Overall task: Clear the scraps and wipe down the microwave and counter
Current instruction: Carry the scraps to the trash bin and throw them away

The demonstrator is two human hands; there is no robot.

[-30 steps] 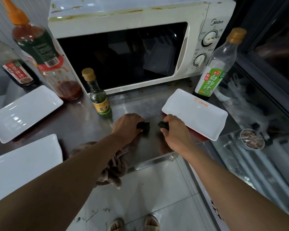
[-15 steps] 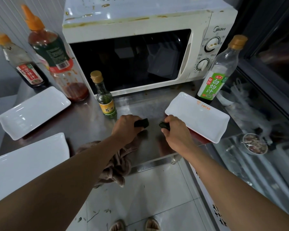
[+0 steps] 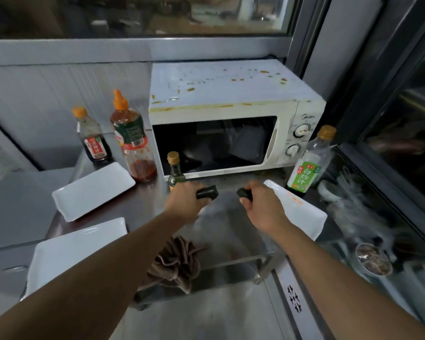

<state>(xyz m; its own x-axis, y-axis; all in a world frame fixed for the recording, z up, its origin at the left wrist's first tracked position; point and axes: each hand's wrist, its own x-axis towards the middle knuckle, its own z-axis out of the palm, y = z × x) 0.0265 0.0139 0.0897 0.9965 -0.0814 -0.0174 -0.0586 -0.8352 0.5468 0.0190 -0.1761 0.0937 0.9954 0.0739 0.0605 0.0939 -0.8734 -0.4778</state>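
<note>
A white microwave (image 3: 221,106) stands at the back of the steel counter (image 3: 233,231), its top spattered with orange stains and crumbs. My left hand (image 3: 185,201) is closed around a dark scrap (image 3: 207,191) just above the counter. My right hand (image 3: 261,206) grips a second dark scrap (image 3: 244,193) a short gap to the right. A crumpled brown cloth (image 3: 176,262) lies at the counter's front edge, under my left forearm. Small crumbs sit at the foot of the microwave door.
Three white rectangular plates (image 3: 93,190) (image 3: 76,251) (image 3: 302,212) lie on the counter. A soy bottle (image 3: 93,138), a chili sauce bottle (image 3: 133,141) and a small green bottle (image 3: 176,171) stand left of the microwave; a clear vinegar bottle (image 3: 309,163) stands right. A small bowl (image 3: 373,260) sits below right.
Both hands have lifted slightly off the counter with the dark scraps and moved a little apart. The camera has tilted up, so the microwave's stained top and the back wall now show.
</note>
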